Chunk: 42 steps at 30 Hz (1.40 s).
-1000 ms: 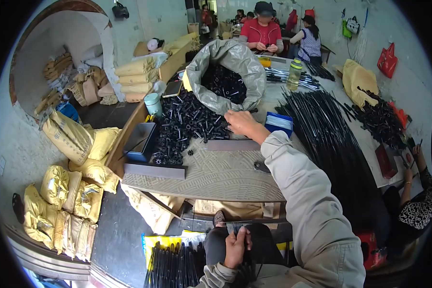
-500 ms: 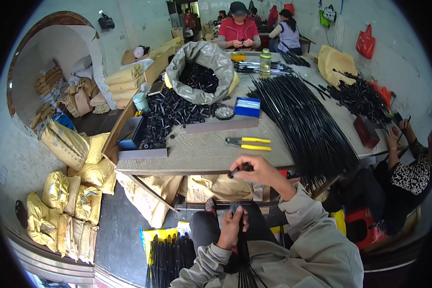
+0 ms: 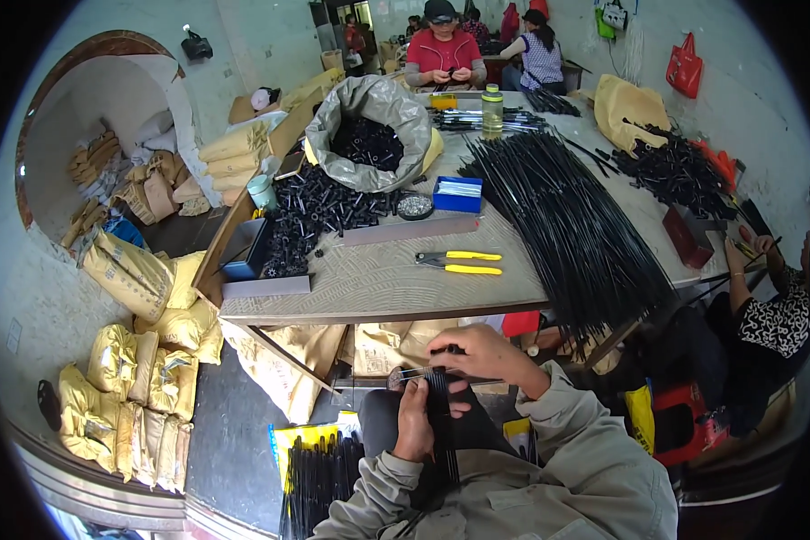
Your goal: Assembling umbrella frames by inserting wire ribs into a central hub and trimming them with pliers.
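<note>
My left hand (image 3: 416, 421) is closed round a bundle of thin black rods (image 3: 443, 441), which stands upright over my lap with its lower ends toward my waist. Close above it, my right hand (image 3: 484, 353) pinches small black tubular pieces (image 3: 448, 351) at the top of the bundle. A few thin, light rod tips stick out leftward between both hands. How many pieces the right fingers hold is hidden. On the table ahead lie cutting pliers (image 3: 459, 262) with yellow handles.
Loose black tubular pieces (image 3: 333, 202) surround a grey sack (image 3: 319, 135) on the table (image 3: 378, 301). A large pile of black rods (image 3: 571, 229) overhangs its front edge at right. More rods (image 3: 319, 486) stand left of my lap. Co-workers sit across the table (image 3: 444, 54) and at right (image 3: 774, 315).
My right hand has come down and slightly left from above the lap to the top of the rod bundle. The left hand has tilted and raised the bundle slightly. The view has shifted a little.
</note>
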Each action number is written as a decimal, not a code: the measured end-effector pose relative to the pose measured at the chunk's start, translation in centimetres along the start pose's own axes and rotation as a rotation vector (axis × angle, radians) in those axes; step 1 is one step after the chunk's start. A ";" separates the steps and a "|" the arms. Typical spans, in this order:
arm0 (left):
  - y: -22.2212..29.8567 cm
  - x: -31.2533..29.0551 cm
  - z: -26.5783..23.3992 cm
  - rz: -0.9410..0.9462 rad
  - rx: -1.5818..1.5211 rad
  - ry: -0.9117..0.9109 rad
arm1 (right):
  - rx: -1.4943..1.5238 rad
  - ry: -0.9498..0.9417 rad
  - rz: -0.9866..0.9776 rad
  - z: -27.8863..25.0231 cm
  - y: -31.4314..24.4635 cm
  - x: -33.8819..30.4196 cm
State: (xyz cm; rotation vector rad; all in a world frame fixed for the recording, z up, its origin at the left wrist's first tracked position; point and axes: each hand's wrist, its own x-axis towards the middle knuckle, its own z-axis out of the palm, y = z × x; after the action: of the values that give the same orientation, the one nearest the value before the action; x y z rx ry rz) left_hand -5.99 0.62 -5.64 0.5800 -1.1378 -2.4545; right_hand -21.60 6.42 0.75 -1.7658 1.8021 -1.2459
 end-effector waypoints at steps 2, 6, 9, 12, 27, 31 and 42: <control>0.4 0.1 0.2 0.012 0.018 -0.019 | 0.085 0.018 0.026 -0.2 0.9 0.3; 0.6 1.2 0.3 0.016 -0.038 -0.013 | 0.504 0.131 0.244 -1.1 2.2 1.5; 0.4 1.0 0.4 0.060 0.063 0.024 | 0.648 0.141 0.363 -1.4 2.5 1.8; -0.7 1.4 0.2 0.173 0.027 0.016 | 0.766 0.091 0.405 -0.6 4.7 1.9; -0.3 -1.6 2.0 0.246 0.002 0.006 | 0.876 -0.106 0.253 1.9 4.3 2.1; -0.3 -1.2 1.9 0.233 -0.019 0.011 | 0.842 -0.144 0.227 2.2 4.0 2.2; -0.6 -1.4 1.7 0.275 -0.025 0.012 | 0.814 -0.171 0.188 2.5 3.5 1.6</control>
State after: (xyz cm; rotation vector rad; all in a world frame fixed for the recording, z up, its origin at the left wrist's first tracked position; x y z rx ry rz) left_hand -5.76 2.75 -4.86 0.4005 -1.0999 -2.2238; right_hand -22.23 3.57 -2.80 -1.1636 1.0848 -1.4140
